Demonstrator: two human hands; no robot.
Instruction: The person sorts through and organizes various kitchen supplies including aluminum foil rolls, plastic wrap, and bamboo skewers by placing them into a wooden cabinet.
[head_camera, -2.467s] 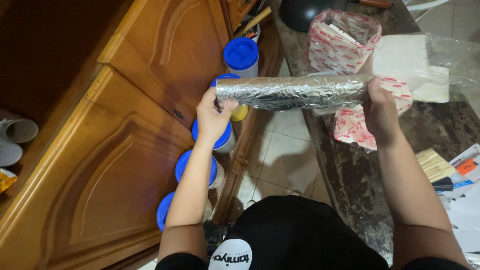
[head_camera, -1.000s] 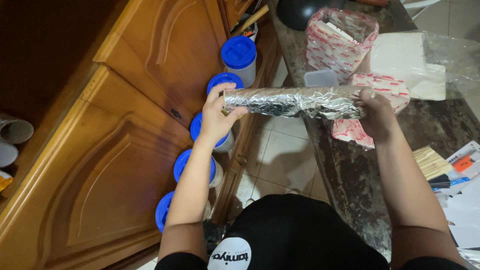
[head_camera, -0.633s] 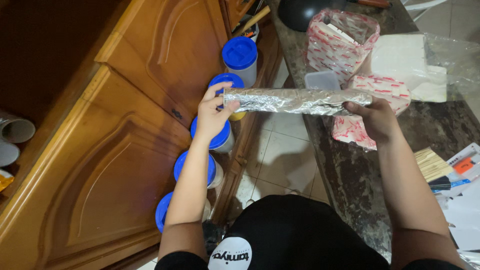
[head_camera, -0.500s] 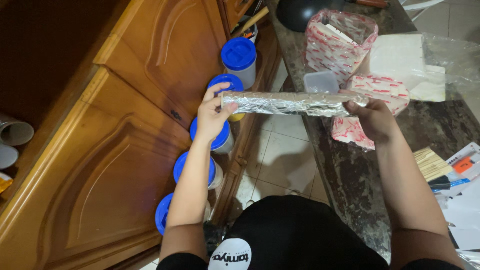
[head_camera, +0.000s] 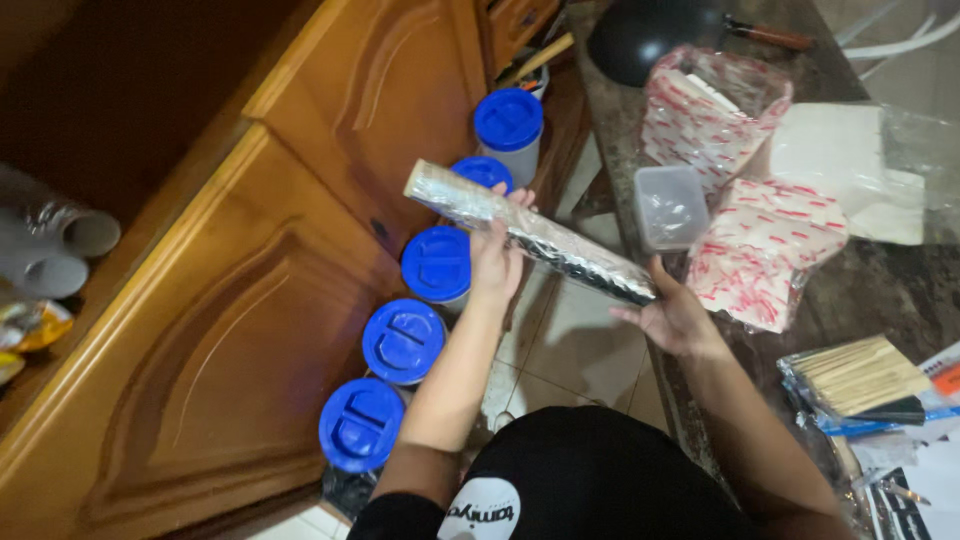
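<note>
A carved wooden cabinet (head_camera: 250, 300) fills the left of the view, its upper shelf in shadow with grey tubes (head_camera: 60, 245) cut off at the frame edge. To the right runs a dark stone counter (head_camera: 890, 290), its far end cropped. Along the cabinet's foot stands a row of five jars with blue lids (head_camera: 403, 340), the fourth partly hidden behind a foil roll (head_camera: 530, 235). On the counter lie two bags printed in red and white: one open-topped (head_camera: 705, 115) near a black round pan (head_camera: 640, 35), the other (head_camera: 765, 250) lying flat just beside a small clear plastic tub (head_camera: 670, 205). Behind them a stack of white sheets in clear wrap (head_camera: 850, 170) is cut off at the right. A pack of wooden sticks (head_camera: 860, 375) lies near the counter's front edge, with papers and pens beyond it too cropped to make out.

The foil roll is held tilted above the tiled floor, between cabinet and counter. The left hand (head_camera: 495, 255) is wrapped around its middle, fingers closed on it. The right hand (head_camera: 675, 315) has its fingers spread, cupping the roll's lower end from beneath; whether it truly clasps it cannot be told.
</note>
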